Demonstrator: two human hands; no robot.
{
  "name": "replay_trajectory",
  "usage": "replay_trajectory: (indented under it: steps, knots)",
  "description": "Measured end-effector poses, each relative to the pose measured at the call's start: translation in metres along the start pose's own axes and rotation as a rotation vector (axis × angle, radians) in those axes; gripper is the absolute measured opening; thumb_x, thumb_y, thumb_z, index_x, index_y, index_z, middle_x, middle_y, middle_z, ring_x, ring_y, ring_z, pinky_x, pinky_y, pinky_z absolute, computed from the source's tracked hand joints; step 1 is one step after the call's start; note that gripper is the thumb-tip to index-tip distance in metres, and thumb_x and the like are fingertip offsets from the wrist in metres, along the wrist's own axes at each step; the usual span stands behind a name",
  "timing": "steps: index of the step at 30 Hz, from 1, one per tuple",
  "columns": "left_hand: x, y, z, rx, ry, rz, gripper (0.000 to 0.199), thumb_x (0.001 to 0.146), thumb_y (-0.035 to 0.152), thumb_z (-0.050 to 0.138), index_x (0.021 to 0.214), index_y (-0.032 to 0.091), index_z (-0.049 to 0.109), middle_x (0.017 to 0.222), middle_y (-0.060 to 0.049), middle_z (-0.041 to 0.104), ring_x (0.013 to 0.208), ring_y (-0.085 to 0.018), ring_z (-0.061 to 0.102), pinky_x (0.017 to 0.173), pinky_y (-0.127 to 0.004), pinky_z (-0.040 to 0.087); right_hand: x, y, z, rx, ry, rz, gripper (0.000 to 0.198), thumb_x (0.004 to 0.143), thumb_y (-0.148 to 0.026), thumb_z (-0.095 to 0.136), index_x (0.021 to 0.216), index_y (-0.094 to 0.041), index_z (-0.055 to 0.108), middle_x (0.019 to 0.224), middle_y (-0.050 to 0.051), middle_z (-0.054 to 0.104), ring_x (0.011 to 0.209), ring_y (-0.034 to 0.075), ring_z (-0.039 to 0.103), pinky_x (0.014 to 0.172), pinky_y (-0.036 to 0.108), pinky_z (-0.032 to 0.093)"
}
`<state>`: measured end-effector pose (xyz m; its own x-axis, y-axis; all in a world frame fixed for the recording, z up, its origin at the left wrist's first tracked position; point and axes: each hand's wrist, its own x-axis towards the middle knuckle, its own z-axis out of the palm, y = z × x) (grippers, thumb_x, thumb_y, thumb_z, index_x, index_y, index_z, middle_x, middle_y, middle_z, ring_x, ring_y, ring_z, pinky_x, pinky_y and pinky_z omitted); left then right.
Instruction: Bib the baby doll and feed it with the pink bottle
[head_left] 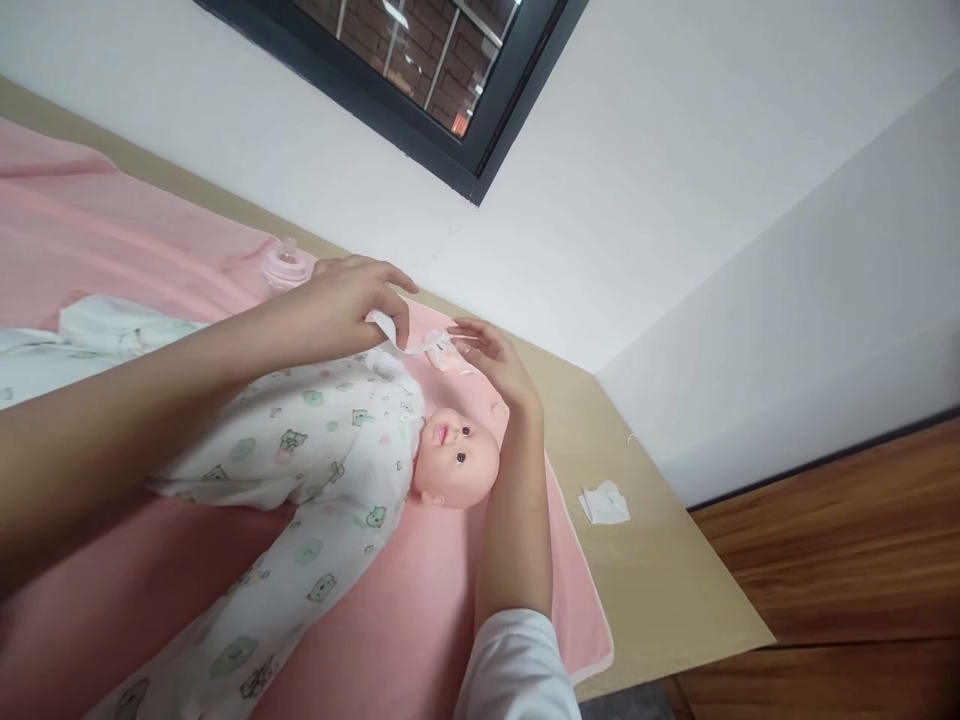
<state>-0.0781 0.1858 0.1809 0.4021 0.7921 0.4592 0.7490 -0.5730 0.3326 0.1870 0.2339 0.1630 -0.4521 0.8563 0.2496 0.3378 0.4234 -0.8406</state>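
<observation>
A thin white tissue (411, 349) stretches in a sagging strip between my two hands. My left hand (349, 305), reaching in from the left, pinches one end between thumb and fingers. At the other end, my right hand (495, 362) has its fingers bent and closed on the tissue. Beneath its fingertips is a small clear packet (452, 358); whether the hand touches it I cannot tell. Below the hands a baby doll (459, 460) lies on its back, its head beside my right forearm. It wears a white printed romper (337, 440), partly covered by my left arm.
A pink blanket (375, 610) lies under the doll on a tan tabletop (660, 580). A baby bottle (285, 265) is behind my left wrist. A crumpled white tissue (604, 503) rests at the right. Beyond are a white wall, a dark-framed window (480, 165) and wooden panels (840, 540).
</observation>
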Motion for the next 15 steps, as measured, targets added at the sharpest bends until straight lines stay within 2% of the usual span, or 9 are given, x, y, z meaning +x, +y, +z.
replay_trajectory:
  steps: [3, 6, 10, 15]
  knots:
    - [-0.002, 0.001, -0.001, -0.032, 0.035, -0.004, 0.032, 0.076, 0.014, 0.046, 0.083, 0.024, 0.076, 0.142, 0.002, 0.057, 0.134, -0.028, 0.044, 0.119, -0.052, 0.027, -0.010, -0.045, 0.021, -0.131, -0.094, -0.149, 0.047, 0.085, -0.046, 0.070, 0.128, -0.032, 0.060, 0.143, 0.004, 0.058, 0.135, 0.023, 0.052, 0.117, 0.046, 0.040]
    - [-0.003, 0.004, -0.003, -0.066, 0.052, 0.007, 0.033, 0.081, 0.016, 0.045, 0.086, 0.024, 0.077, 0.142, 0.000, 0.057, 0.134, -0.028, 0.046, 0.117, -0.052, 0.028, -0.022, -0.072, 0.039, -0.309, -0.115, -0.199, 0.050, 0.084, -0.048, 0.071, 0.130, -0.033, 0.060, 0.141, 0.003, 0.059, 0.136, 0.026, 0.050, 0.118, 0.049, 0.037]
    - [-0.004, 0.006, -0.005, -0.096, 0.051, -0.005, 0.033, 0.085, 0.023, 0.046, 0.093, 0.026, 0.077, 0.142, 0.000, 0.057, 0.130, -0.028, 0.050, 0.116, -0.048, 0.032, -0.030, -0.081, 0.046, -0.402, -0.053, -0.173, 0.050, 0.088, -0.047, 0.065, 0.135, -0.034, 0.056, 0.122, 0.003, 0.067, 0.122, 0.027, 0.059, 0.111, 0.052, 0.044]
    - [-0.004, 0.006, -0.004, -0.192, 0.114, -0.032, 0.034, 0.088, 0.036, 0.045, 0.105, 0.027, 0.074, 0.133, 0.000, 0.063, 0.126, -0.026, 0.054, 0.108, -0.038, 0.039, -0.034, -0.084, 0.045, -0.378, 0.002, -0.184, 0.053, 0.092, -0.044, 0.059, 0.143, -0.033, 0.047, 0.108, 0.003, 0.069, 0.110, 0.022, 0.064, 0.107, 0.045, 0.048]
